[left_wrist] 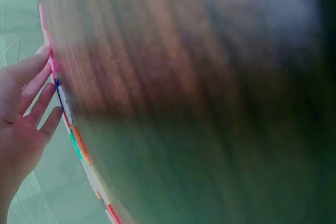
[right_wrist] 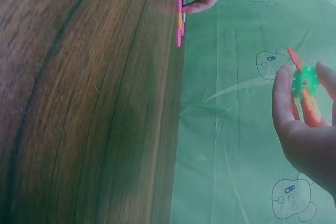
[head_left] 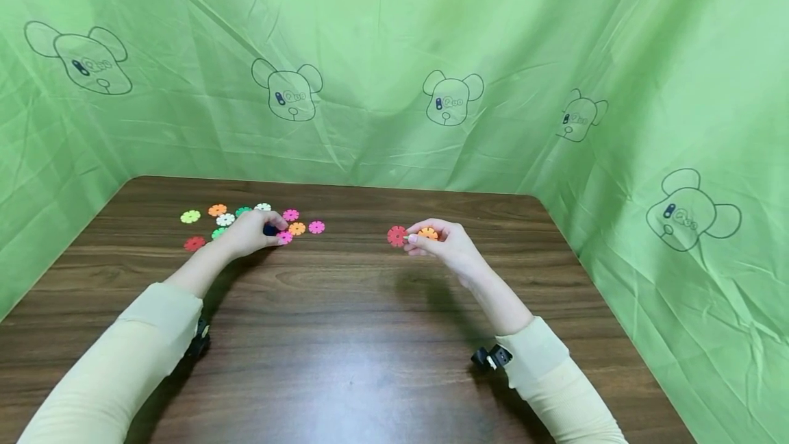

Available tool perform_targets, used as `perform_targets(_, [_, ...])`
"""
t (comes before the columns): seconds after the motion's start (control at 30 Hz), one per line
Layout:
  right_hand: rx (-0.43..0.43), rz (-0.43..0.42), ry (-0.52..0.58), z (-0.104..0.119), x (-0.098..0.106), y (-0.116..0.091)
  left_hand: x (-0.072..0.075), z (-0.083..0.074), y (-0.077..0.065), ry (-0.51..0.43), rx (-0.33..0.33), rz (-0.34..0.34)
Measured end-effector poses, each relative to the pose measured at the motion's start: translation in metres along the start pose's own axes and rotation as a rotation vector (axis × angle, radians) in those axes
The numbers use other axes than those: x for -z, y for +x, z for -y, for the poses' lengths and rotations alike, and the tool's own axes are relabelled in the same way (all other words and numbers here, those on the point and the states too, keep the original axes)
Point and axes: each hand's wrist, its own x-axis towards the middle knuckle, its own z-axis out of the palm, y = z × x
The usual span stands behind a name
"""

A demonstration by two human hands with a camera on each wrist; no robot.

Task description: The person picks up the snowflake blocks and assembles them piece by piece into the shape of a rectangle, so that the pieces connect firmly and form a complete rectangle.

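My left hand (head_left: pixel 248 233) is at the cluster of notched plastic snowflake discs on the table's left side, thumb and forefinger pinching a pink snowflake disc (head_left: pixel 285 238). A dark blue disc (head_left: pixel 269 230) shows partly beneath those fingers. Right beside it lie an orange disc (head_left: pixel 297 229) and another pink disc (head_left: pixel 316 227). Raised over the table, my right hand (head_left: pixel 455 251) grips a joined piece between thumb and fingers. A red disc (head_left: pixel 396 236) and an orange disc (head_left: pixel 428 233) stick out on either side of a green disc (right_wrist: pixel 304 81) in it.
More loose discs lie left of and behind my left hand, among them a lime one (head_left: pixel 190 216), a white one (head_left: pixel 225 220) and a red one (head_left: pixel 194 244). The brown wooden table (head_left: pixel 345 334) meets a green cloth (head_left: pixel 376 40) at its far edge.
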Motion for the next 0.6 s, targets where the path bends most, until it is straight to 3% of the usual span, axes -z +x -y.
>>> perform_targets(0.3, [-0.002, -0.014, -0.010, -0.0020, -0.0021, 0.0011, 0.0003, -0.0047, -0.0022, 0.012, -0.001, 0.003])
perform_targets(0.6, [-0.014, 0.037, 0.030, 0.0003, -0.0054, -0.0010, 0.0053, -0.0089, -0.0051, -0.033, -0.001, -0.022])
